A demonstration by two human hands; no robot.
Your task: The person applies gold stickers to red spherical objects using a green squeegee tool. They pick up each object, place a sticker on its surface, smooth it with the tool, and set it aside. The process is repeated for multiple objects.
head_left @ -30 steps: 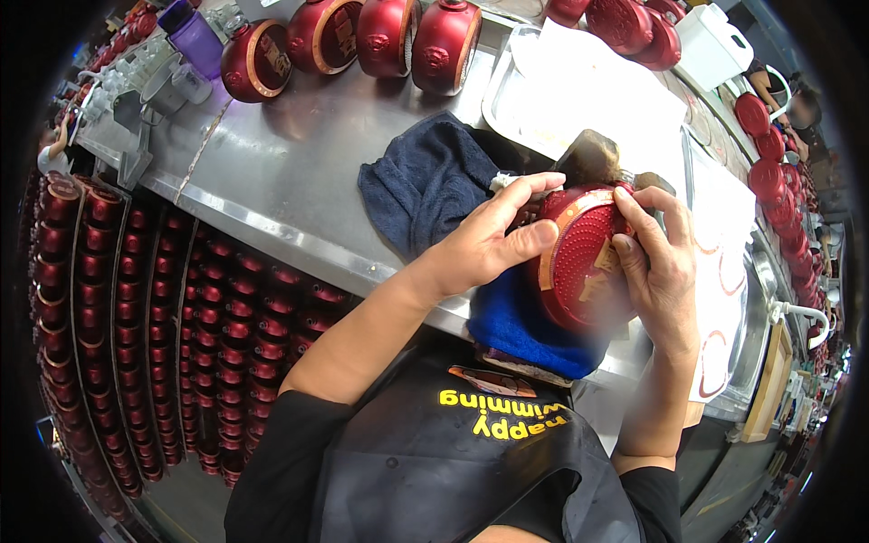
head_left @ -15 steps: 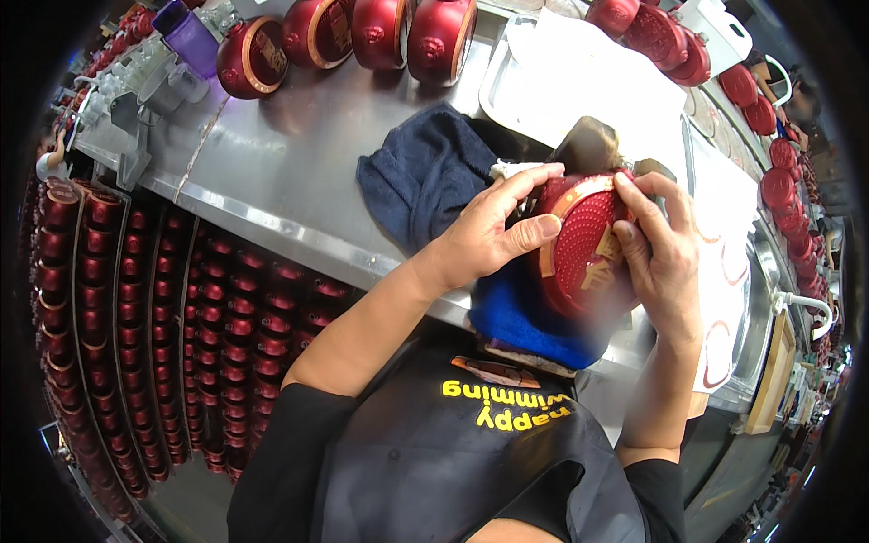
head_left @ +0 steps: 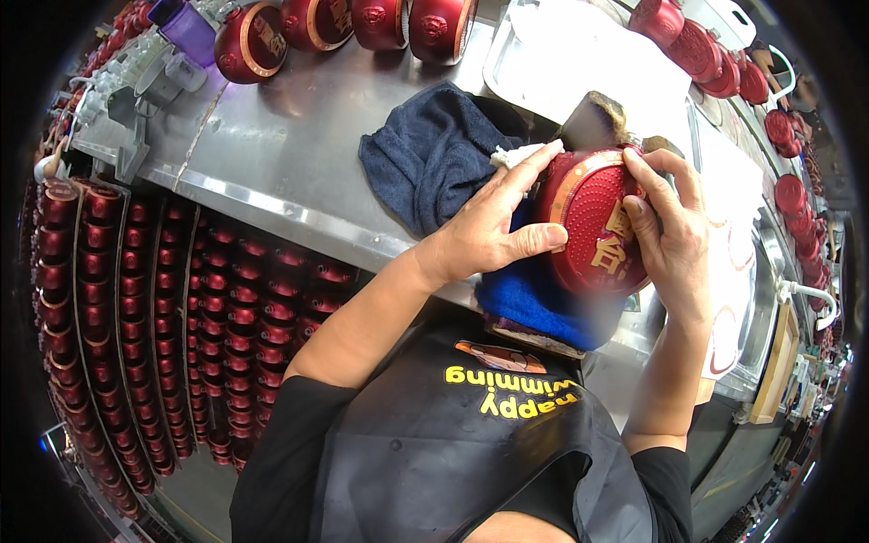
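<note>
A round, red, drum-shaped bottle [head_left: 588, 244] with a studded face and raised gold characters rests tilted on a blue cloth [head_left: 525, 299]. A copper-coloured band [head_left: 579, 181] runs along its upper left rim. My left hand [head_left: 493, 222] steadies the bottle's left side, thumb on the face and fingers stretched over the top edge. With bent fingers, my right hand [head_left: 670, 208] grips the upper right rim, the index fingertip near the band's upper end. Whether the band continues under my right hand is hidden. Beyond the bottle lies a dark brush-like tool [head_left: 593, 122], partly covered.
A dark blue towel [head_left: 434, 154] lies crumpled on the metal bench [head_left: 290, 136]. Several banded red bottles [head_left: 252, 43] line its far edge. White sheets [head_left: 588, 54] sit in a tray beyond. Racks of red bottles [head_left: 235, 317] stand lower left; a purple container [head_left: 187, 34] is far left.
The bottle's face has turned slightly and its characters show more clearly. My right fingers have shifted a little along the rim; my left hand keeps its hold. The whole view has shifted slightly.
</note>
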